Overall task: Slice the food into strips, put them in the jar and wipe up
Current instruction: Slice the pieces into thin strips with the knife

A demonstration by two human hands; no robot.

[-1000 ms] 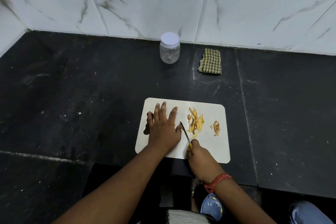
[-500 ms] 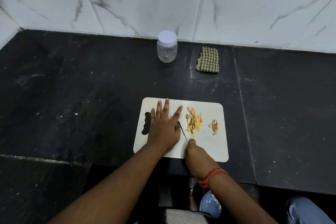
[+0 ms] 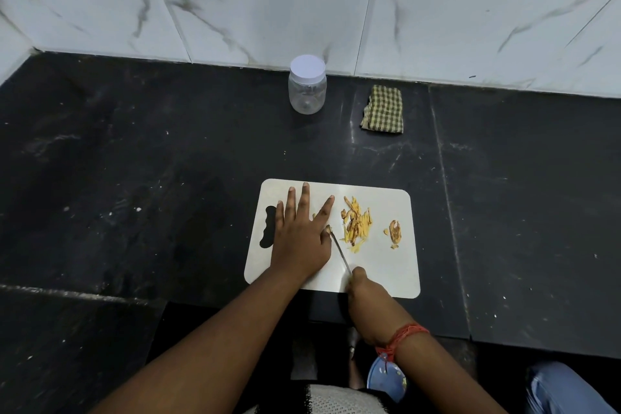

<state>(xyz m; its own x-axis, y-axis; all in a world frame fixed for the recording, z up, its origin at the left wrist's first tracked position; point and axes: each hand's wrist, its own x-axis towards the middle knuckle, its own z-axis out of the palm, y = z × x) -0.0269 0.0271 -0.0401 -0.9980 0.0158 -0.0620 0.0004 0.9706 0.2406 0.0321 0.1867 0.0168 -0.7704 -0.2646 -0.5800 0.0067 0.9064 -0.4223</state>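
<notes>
A white cutting board (image 3: 386,265) lies on the black counter. Yellow food strips (image 3: 357,224) are piled near its middle, with a small brownish piece (image 3: 395,230) to their right. My left hand (image 3: 301,235) rests flat on the board's left half, fingers spread, thumb near the knife tip. My right hand (image 3: 366,299) grips a knife (image 3: 340,253) at the board's front edge, blade pointing up-left toward my left thumb. A clear jar (image 3: 307,85) with a white lid stands closed by the back wall. A checked cloth (image 3: 383,109) lies folded to its right.
The black stone counter (image 3: 134,178) meets a white marble-tiled wall (image 3: 302,0) at the back. Its front edge runs just below the board. A blue-and-white object (image 3: 386,380) and my clothes show at the bottom.
My left index finger has spread toward the strips, and the knife sits close by my left thumb. The camera view shifted slightly; the strips, jar and cloth stayed in place.
</notes>
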